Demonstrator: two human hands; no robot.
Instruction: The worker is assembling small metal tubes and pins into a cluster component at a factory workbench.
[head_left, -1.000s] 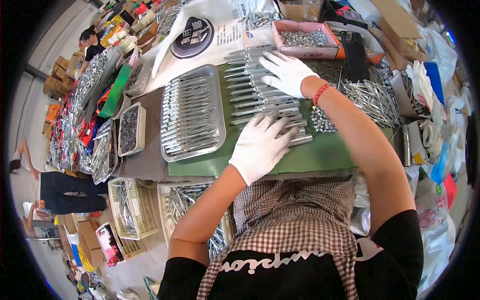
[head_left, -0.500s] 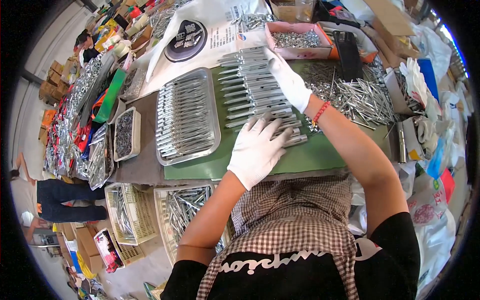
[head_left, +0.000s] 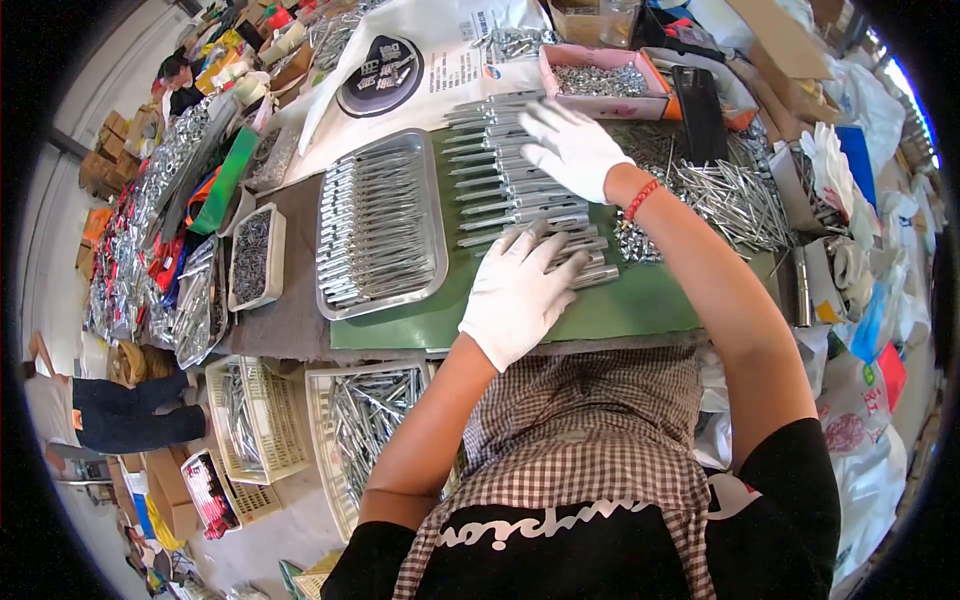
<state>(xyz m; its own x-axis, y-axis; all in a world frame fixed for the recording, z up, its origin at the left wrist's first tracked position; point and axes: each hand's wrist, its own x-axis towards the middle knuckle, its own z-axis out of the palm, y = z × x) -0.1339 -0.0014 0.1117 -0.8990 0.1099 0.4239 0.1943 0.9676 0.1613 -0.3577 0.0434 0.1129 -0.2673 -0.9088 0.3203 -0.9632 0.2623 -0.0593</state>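
Note:
On the green work mat (head_left: pixel 400 333) lies a long row of slim silver metal rods (head_left: pixel 487 167), side by side, with pointed left ends and thicker right ends. My left hand (head_left: pixel 520 290), in a white glove, rests its spread fingers on the near end of this row. My right hand (head_left: pixel 575 150), gloved too, is held flat with fingers apart over the right side of the row's far part; its fingers hide some rods. A metal tray (head_left: pixel 437 265) to the left holds similar rods in a neat row.
Right of the row lie a heap of thin metal pins (head_left: pixel 735 205) and small metal parts (head_left: pixel 638 240). A pink box (head_left: pixel 612 107) of small fittings stands behind. A white tub (head_left: pixel 275 262) of dark pieces sits left; crates of rods (head_left: pixel 318 440) stand below the table edge.
My right hand has turned, its fingers now spreading leftward over the rods. My left hand stays on the near rods, shifted very slightly. The view has moved a little.

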